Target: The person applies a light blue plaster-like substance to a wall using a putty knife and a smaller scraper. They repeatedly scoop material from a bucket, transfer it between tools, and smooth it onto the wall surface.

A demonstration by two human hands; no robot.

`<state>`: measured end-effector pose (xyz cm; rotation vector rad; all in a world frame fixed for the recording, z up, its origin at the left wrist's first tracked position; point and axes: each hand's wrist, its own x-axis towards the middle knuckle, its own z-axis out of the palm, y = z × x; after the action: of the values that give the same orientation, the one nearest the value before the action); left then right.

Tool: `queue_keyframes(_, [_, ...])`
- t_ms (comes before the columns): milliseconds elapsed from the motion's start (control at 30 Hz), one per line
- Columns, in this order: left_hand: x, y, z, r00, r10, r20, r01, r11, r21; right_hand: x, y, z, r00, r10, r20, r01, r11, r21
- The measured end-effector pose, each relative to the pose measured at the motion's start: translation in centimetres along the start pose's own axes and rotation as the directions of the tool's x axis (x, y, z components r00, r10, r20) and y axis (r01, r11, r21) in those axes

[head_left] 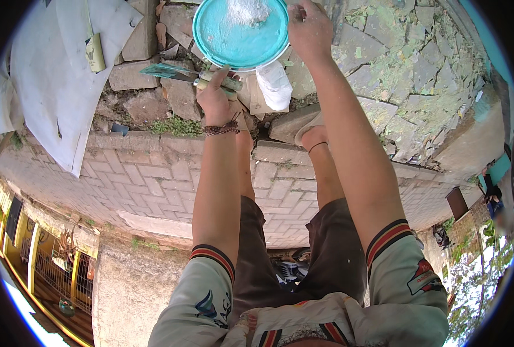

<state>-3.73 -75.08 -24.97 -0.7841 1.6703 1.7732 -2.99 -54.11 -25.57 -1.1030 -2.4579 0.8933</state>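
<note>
A round turquoise container (228,43), with a heap of white powder (247,11) in it, is at the top middle; its depth is hard to judge. My left hand (213,99) is closed around the pale handles of what look like two putty knives (225,85). A turquoise-smeared blade (167,71) points left from that hand, whose thumb is at the container's near rim. On the right, my right hand (314,33) has its fingers curled at the container's edge. Beneath the near rim is a crumpled white bag or cloth (274,88).
White sheets (60,69) cover the ground at left, with a paint roller (94,53) on them. Broken, paint-flecked slabs (384,87) spread to the right. Loose stones (144,107) and a kerb border brick paving (153,179). My feet stand close below the container.
</note>
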Motion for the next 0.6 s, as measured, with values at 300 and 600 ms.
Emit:
queue_keyframes(300, [0.7, -0.1, 0.5, 0.995, -0.072, -0.062, 0.061, 0.983, -0.172, 4.1, -0.7, 1.0, 0.925, -0.198, 0.325, 0.224, 0.974, -0.044])
queue_keyframes(600, [-0.6, 1.9, 1.6, 0.988, -0.080, -0.133, 0.082, 0.997, 0.010, 5.8, -0.2, 0.4, 0.888, 0.143, 0.437, -0.134, 0.990, -0.052])
